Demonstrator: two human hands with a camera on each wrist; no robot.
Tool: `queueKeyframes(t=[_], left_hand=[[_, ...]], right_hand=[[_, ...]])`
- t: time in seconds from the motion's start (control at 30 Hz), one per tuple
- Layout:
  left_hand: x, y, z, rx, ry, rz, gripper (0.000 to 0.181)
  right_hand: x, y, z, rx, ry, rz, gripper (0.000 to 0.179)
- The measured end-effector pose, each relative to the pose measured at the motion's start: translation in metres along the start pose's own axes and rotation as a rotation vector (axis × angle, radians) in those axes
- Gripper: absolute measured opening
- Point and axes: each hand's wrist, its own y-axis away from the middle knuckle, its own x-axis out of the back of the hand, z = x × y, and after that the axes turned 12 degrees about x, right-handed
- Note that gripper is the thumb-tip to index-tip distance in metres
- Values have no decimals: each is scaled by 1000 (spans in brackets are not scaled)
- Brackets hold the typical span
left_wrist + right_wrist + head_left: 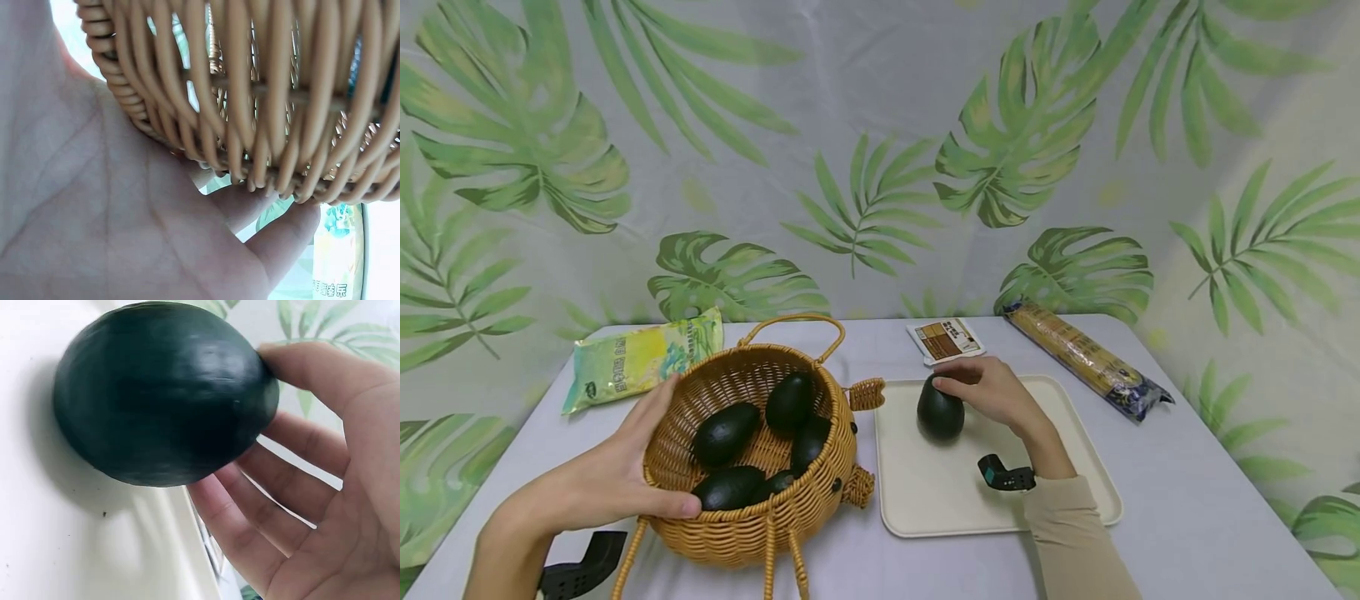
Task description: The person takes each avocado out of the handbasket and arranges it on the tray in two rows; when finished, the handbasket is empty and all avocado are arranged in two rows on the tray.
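A dark green avocado stands over the cream tray, its narrow end up. My right hand holds it near the top; in the right wrist view the thumb and fingers lie on opposite sides of the avocado. To the left stands a wicker basket, shaped like an animal and tilted so that its inside faces me. Several avocados lie in it. My left hand grips the basket's left side, thumb over the near rim. Its fingers touch the outer weave in the left wrist view.
Behind the basket lies a yellow-green packet. A small brown-and-white packet is beyond the tray. Toward the right, a long noodle-like package lies aslant. A leaf-printed curtain hangs behind the white table.
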Motion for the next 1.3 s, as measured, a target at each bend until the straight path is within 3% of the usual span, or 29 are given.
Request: queueKeyframes(t=[0.2,0.47,0.77,0.97,1.3], left_hand=[[-1,0,0,2,0,-4,134],[0,0,2,6,3,3,136],[0,-1,1,16,6,-4,135],[0,0,3,9,12,-5,135],[-2,0,2,15,1,-9,135]], right_hand=[[-1,0,7,5,11,-7,50],[5,4,9,120,-20,-52,53],[15,12,4,79,-8,-168,84],[14,11,7,109,-50,-229,87],[1,8,5,47,-19,-282,87]])
